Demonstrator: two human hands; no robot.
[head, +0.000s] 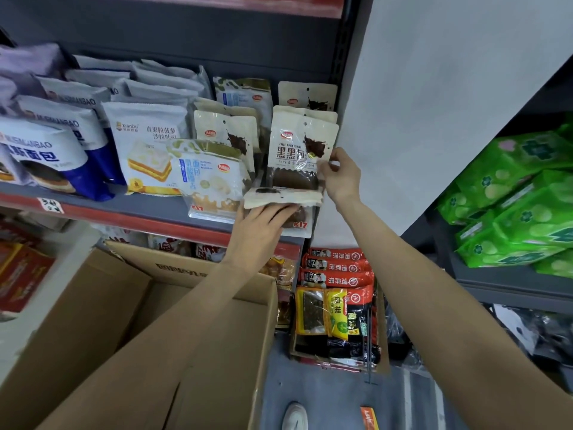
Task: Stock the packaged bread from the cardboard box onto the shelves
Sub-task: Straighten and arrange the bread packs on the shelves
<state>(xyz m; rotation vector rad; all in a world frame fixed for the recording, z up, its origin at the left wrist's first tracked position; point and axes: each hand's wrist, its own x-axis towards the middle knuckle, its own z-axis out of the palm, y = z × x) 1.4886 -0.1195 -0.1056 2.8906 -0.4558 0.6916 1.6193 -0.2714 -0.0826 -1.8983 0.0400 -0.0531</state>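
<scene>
Fingers of the left hand [259,223] lie fairly straight under a flat cream-and-brown plastic bread packet [283,197] at the front edge of the grey metal shelf [148,206]; the right hand [339,175] pinches the side of an upright cream packet printed with dark bread [297,150]. I'd keep the upright packet steady, then slide the flat one back and stand it in front; glossy, soft, easily crushed. The brown cardboard box [155,305] stands open below.

both arms outstretched, left hand [259,226] flat, right hand [339,175] seemingly pinching
</scene>
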